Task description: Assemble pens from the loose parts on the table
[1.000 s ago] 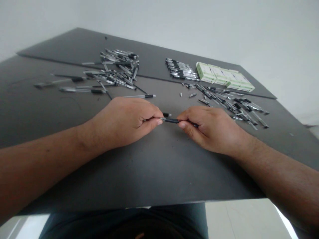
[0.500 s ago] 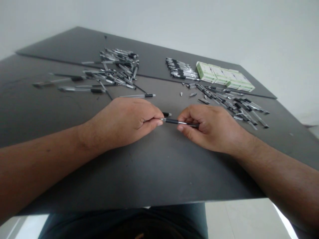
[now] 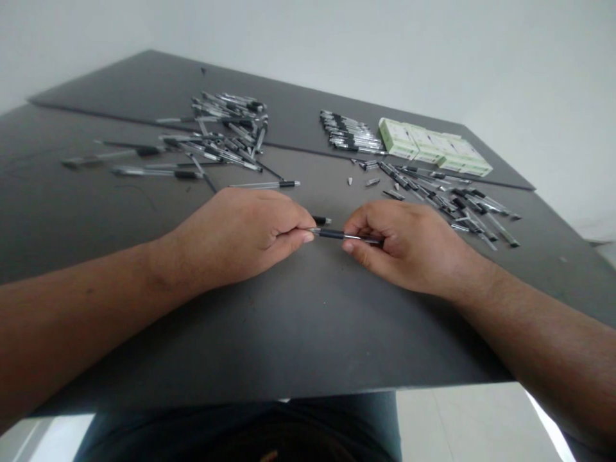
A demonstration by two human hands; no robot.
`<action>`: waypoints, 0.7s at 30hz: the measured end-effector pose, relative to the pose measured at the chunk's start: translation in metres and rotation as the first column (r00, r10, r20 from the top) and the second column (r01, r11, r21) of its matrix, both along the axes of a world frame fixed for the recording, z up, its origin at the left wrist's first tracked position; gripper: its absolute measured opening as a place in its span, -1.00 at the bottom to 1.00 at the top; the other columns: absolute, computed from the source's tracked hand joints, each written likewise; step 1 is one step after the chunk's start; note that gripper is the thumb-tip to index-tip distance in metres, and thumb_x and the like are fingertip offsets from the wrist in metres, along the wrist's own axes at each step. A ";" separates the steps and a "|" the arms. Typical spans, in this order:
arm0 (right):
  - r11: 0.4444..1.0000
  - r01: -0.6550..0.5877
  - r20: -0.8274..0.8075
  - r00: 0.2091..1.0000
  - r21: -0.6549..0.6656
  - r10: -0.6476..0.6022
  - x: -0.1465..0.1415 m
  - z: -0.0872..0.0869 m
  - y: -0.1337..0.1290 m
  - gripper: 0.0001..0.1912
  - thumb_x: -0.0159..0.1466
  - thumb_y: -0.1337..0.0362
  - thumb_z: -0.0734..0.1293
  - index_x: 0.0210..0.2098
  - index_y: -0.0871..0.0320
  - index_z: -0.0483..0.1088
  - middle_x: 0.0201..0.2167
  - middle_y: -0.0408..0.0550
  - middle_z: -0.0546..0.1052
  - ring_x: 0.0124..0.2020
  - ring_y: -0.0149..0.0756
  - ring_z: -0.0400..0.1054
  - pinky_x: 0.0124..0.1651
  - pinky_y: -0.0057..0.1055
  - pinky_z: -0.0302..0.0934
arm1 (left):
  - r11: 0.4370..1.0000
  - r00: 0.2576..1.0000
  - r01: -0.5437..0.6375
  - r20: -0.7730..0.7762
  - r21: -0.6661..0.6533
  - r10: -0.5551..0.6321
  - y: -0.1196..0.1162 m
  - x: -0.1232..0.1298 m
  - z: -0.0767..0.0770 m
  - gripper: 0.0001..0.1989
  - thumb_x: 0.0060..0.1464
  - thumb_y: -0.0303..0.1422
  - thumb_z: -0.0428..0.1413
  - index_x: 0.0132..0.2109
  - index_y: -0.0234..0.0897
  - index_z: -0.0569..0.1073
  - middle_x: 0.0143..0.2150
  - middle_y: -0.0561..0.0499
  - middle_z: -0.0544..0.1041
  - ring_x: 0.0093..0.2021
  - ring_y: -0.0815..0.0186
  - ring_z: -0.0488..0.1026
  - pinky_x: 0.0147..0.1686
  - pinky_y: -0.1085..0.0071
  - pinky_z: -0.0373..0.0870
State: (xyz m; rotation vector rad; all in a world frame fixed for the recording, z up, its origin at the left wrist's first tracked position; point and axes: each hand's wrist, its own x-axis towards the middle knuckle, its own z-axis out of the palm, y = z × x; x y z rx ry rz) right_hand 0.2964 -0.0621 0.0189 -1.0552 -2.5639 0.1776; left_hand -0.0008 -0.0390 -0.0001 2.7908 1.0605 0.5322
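Observation:
A pen (image 3: 331,233) with a black grip and a clear barrel lies level between my two hands, above the near part of the table. My left hand (image 3: 257,234) pinches its tip end between thumb and forefinger, and the very tip is hidden there. Around the barrel on the other side, the fingers of my right hand (image 3: 409,247) are closed; they cover part of it. Just behind the held pen, another pen's black end (image 3: 321,220) pokes out past my left fingers. One more pen (image 3: 269,185) rests on the table beyond my left hand.
On the grey table (image 3: 308,333), a heap of pens (image 3: 226,138) lies at the back left. A row of pens (image 3: 351,133) sits beside green-and-white boxes (image 3: 433,146) at the back right. Nearer are loose pen parts (image 3: 447,199) and small tips (image 3: 373,182).

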 end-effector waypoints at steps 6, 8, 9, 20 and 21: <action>0.999 -0.051 0.070 0.996 0.012 0.050 0.002 0.000 0.003 -0.71 0.68 0.18 0.31 0.01 0.11 0.68 -0.21 0.03 0.76 -0.17 -0.10 0.66 -0.09 -0.25 0.40 | 1.000 1.000 0.026 0.003 0.011 -0.026 0.002 -0.002 -0.002 -0.55 0.59 -0.14 -0.01 0.09 -0.05 0.80 0.04 -0.06 0.87 0.15 -0.02 0.81 0.25 0.08 0.67; 0.998 -0.062 0.064 0.996 0.000 0.062 0.002 0.000 0.003 -0.66 0.71 0.16 0.28 -0.01 0.12 0.68 -0.21 0.04 0.76 -0.17 -0.11 0.66 -0.08 -0.25 0.39 | 0.999 0.999 0.034 0.000 0.008 -0.034 0.001 -0.002 -0.002 -0.54 0.59 -0.15 -0.02 0.10 -0.07 0.80 0.04 -0.07 0.87 0.16 -0.02 0.81 0.26 0.08 0.67; 0.998 -0.064 0.054 0.996 -0.011 0.065 0.002 0.000 0.003 -0.64 0.72 0.15 0.26 -0.02 0.12 0.68 -0.22 0.04 0.76 -0.18 -0.12 0.66 -0.08 -0.26 0.39 | 0.999 0.999 0.035 -0.003 0.004 -0.035 0.001 -0.002 -0.001 -0.54 0.59 -0.16 -0.02 0.10 -0.07 0.80 0.04 -0.07 0.87 0.16 -0.02 0.81 0.26 0.09 0.67; 1.000 -0.023 0.052 0.998 0.007 0.023 0.001 -0.002 0.004 -0.80 0.64 0.19 0.38 -0.04 0.09 0.66 -0.25 -0.02 0.73 -0.23 -0.15 0.62 -0.14 -0.29 0.36 | 1.000 0.999 0.016 -0.045 0.014 -0.015 0.001 -0.001 0.000 -0.51 0.59 -0.14 -0.05 0.12 -0.08 0.81 0.03 -0.08 0.87 0.16 -0.02 0.81 0.22 0.10 0.66; 1.000 -0.030 0.068 0.997 0.006 0.029 0.001 -0.002 0.004 -0.77 0.66 0.17 0.37 -0.02 0.09 0.66 -0.24 0.00 0.74 -0.22 -0.13 0.63 -0.13 -0.28 0.37 | 1.000 0.999 0.012 -0.052 0.013 -0.011 0.001 -0.001 -0.001 -0.51 0.59 -0.14 -0.05 0.11 -0.07 0.81 0.03 -0.07 0.87 0.16 -0.01 0.81 0.22 0.11 0.67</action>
